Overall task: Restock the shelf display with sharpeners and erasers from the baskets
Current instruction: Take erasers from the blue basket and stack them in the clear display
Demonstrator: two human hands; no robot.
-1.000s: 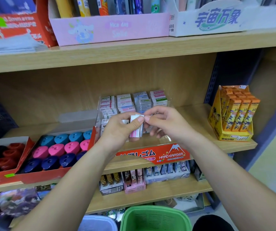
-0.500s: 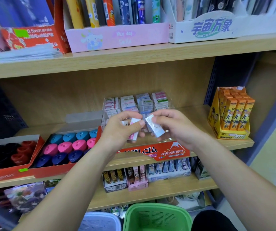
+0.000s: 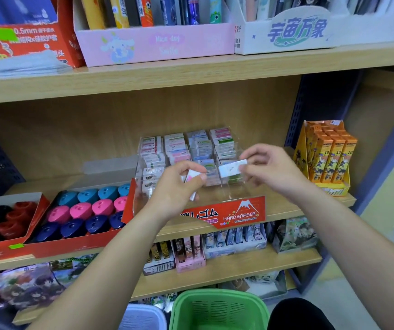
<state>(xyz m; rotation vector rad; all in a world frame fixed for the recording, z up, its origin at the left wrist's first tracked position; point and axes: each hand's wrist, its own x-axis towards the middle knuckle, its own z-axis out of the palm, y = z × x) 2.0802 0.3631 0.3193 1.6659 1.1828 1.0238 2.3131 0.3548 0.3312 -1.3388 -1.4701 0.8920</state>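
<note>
Head cam: right hand (image 3: 269, 167) w/ eraser (image 3: 232, 168) pulled away from left hand (image 3: 174, 186)

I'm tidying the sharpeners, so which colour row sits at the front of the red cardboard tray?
The navy blue dome-shaped sharpeners: their row lies nearest the front lip of the red cardboard tray, with the pink sharpeners behind them and the teal sharpeners at the back.

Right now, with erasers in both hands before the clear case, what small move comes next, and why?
Probably lower the right hand and set its white eraser into the front right of the case. The eraser hangs above that spot, the front looks emptier than the back rows, and the left hand is busy with the pink eraser.
</note>
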